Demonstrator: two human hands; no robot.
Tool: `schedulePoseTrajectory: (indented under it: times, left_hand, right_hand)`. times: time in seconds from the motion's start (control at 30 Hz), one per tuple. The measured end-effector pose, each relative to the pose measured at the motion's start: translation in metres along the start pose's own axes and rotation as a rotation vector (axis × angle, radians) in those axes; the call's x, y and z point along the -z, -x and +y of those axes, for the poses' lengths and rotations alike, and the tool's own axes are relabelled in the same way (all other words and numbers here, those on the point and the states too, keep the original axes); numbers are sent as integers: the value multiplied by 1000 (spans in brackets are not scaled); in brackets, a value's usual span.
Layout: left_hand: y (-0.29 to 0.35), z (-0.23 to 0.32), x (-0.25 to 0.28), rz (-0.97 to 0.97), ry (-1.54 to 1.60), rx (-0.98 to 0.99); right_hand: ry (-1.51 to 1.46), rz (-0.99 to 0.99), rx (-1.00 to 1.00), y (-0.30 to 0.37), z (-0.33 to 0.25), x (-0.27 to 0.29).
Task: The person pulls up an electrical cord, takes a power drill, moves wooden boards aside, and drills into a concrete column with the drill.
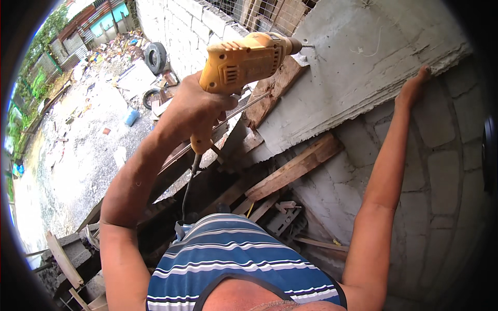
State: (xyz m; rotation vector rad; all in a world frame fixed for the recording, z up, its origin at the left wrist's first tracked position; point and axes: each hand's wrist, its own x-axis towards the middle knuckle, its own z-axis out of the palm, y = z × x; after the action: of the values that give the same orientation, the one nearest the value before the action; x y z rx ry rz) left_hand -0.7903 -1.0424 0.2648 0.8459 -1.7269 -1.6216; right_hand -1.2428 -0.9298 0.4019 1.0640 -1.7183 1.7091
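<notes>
My left hand (199, 106) is wrapped around the handle of a yellow power drill (241, 62), and a dark cord hangs down from its grip. The drill bit (308, 46) points right, its tip at the face of a large grey board (332, 83) with a rough, flaking lower edge. At the board's far right, my right hand (414, 87) grips that lower edge from below; some of its fingers are hidden behind the board. A worn wooden piece (275, 90) sits against the board's left end, below the drill's chuck.
A grey block wall (441, 176) rises below the board on the right. Loose timber, including a wooden beam (295, 166), lies below it. A white-painted block wall (179, 23) stands at the back. Rubble, litter and a black tyre (155, 58) cover the ground at left.
</notes>
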Motion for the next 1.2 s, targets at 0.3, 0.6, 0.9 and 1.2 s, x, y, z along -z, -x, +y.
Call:
schedulePoseTrajectory:
  times: [0.3, 0.6, 0.9, 1.2]
  left_hand:
    - [-7, 6, 11, -12, -92, 21]
    - [-10, 19, 17, -35, -184, -47]
    - [-7, 24, 21, -23, -216, -55]
    - [-17, 59, 26, -59, -429, -78]
  right_hand:
    - [1, 72, 17, -4, 14, -4]
    - [-24, 18, 1, 1, 3, -9]
    - [-16, 42, -104, 12, -10, -12]
    - [-23, 95, -132, 8, -4, -12]
